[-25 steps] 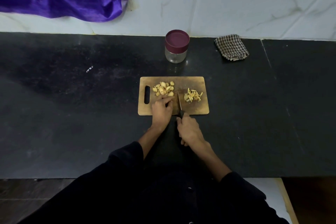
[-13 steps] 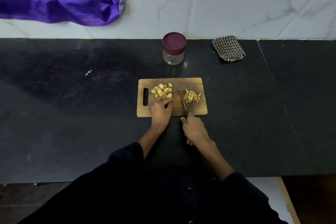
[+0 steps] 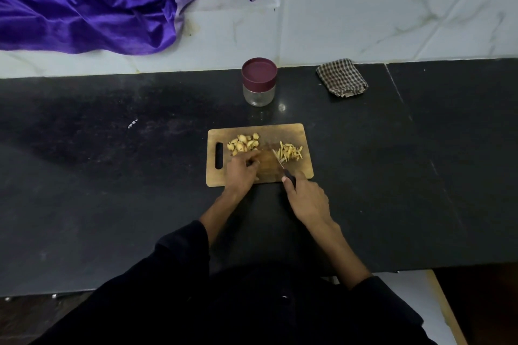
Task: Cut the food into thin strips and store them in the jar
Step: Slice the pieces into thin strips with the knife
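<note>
My yellow food chunks [image 3: 243, 143] sit in a little pile on the left of my wooden board [image 3: 291, 131]. The thin strips [image 3: 290, 152] lie on the right. My jar [image 3: 259, 82] stands behind, its dark red lid on.

A dim black stone countertop [image 3: 112, 176] meets a white marble-veined tiled wall [image 3: 392, 3]; purple satin cloth [image 3: 84, 3] drapes at eleven o'clock.

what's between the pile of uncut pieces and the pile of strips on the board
In the head view, the knife blade and a bare patch of cutting board lie between the uncut pieces and the strips.
</note>
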`<control>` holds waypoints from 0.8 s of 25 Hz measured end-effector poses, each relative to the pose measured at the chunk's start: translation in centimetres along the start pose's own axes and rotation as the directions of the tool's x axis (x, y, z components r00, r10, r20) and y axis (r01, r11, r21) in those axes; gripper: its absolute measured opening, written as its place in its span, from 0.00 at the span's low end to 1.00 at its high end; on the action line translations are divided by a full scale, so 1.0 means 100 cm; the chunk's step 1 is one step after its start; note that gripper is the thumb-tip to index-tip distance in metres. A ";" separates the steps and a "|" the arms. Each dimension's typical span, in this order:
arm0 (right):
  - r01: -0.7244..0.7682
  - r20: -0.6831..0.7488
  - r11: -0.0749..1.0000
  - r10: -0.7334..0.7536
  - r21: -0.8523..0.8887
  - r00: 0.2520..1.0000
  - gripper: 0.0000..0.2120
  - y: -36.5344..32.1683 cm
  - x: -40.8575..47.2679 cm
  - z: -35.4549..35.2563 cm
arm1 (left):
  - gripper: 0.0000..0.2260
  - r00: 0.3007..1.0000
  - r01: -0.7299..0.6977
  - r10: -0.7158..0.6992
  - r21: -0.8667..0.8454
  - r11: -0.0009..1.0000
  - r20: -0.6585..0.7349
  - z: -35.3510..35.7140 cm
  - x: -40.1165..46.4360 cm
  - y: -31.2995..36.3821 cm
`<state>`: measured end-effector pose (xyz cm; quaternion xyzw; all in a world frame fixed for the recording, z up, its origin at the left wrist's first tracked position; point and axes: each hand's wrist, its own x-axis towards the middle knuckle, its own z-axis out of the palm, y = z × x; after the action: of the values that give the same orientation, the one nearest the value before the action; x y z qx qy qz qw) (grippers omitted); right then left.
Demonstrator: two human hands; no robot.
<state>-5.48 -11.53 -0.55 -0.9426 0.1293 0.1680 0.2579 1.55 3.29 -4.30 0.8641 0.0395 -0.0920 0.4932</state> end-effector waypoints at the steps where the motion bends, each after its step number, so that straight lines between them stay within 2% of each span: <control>1: 0.010 -0.023 1.000 -0.010 0.001 1.000 0.18 0.001 -0.002 -0.002 | 0.16 0.999 -0.034 0.034 0.021 0.999 0.002 -0.001 -0.002 0.003; 5: 0.030 -0.094 0.999 -0.028 0.018 0.995 0.16 0.006 -0.008 -0.005 | 0.24 0.972 -0.233 0.233 0.225 0.946 0.027 0.002 -0.012 0.015; 9: 0.038 -0.157 0.998 -0.032 0.040 0.987 0.15 0.011 -0.011 -0.008 | 0.23 0.911 -0.394 0.406 0.441 0.807 0.070 0.012 -0.014 0.020; 15: 0.064 -0.171 0.998 -0.059 0.028 0.984 0.14 0.010 -0.011 -0.009 | 0.26 0.905 -0.420 0.339 0.667 0.615 0.256 0.013 0.003 0.031; 17: 0.062 -0.161 0.997 -0.056 0.034 0.985 0.14 0.011 -0.010 -0.010 | 0.27 0.910 -0.413 0.320 0.660 0.628 0.265 0.012 0.008 0.033; 20: 0.031 -0.121 0.998 -0.024 0.054 0.992 0.15 0.015 -0.008 -0.011 | 0.29 0.928 -0.371 0.304 0.602 0.707 0.215 0.002 0.010 0.028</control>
<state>-6.41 -13.24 -0.07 -0.9451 0.1363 0.1037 0.2782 2.99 1.65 -2.30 0.9656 -0.1772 -0.0510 0.1833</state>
